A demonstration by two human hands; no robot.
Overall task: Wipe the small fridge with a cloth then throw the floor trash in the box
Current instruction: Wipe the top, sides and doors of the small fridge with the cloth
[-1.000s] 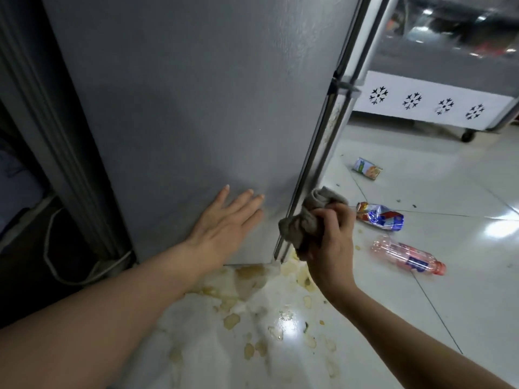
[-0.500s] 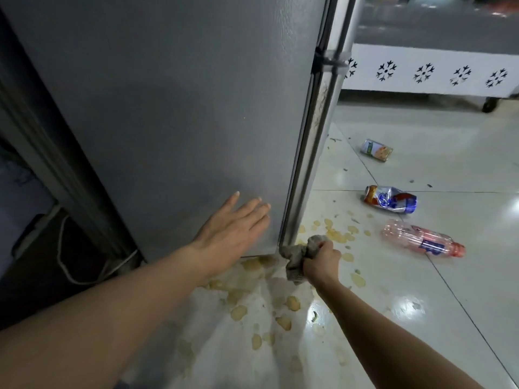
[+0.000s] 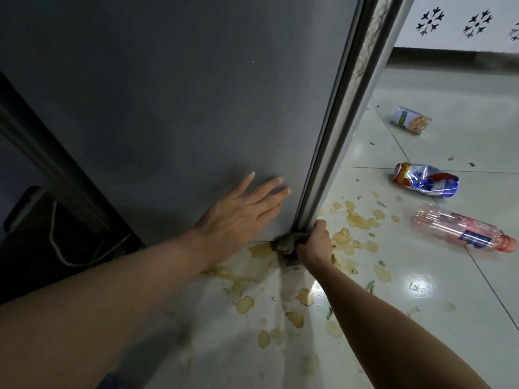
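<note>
So the floor [image 3: 421,290] is sitting in a real mess here: yellowish splotches [image 3: 356,220] are spreading over the pale tiles all around the bottom corner of the fridge, with little green bits mixed in. Off to the right three pieces of trash are lying on their sides: a small carton [image 3: 412,121] farthest back, a crushed blue and orange can [image 3: 425,179] nearer, and a pink plastic bottle [image 3: 460,227] nearest, its cap pointing right. All three are sitting well apart from both hands. Behind them a white panel with snowflake cutouts [image 3: 460,23] is running along the back. On the left, a white cord [image 3: 84,256] is looping through a dark gap beside the fridge.

The grey fridge [image 3: 182,108] is filling most of the view. The left hand [image 3: 241,214] is lying flat against its side, fingers straight and spread, low down near the front edge. The right hand [image 3: 314,242] is clenching a bunched grey cloth [image 3: 286,244] right at the bottom corner, where the door edge is meeting the floor. The cloth is poking out left of the fist, touching the corner.
</note>
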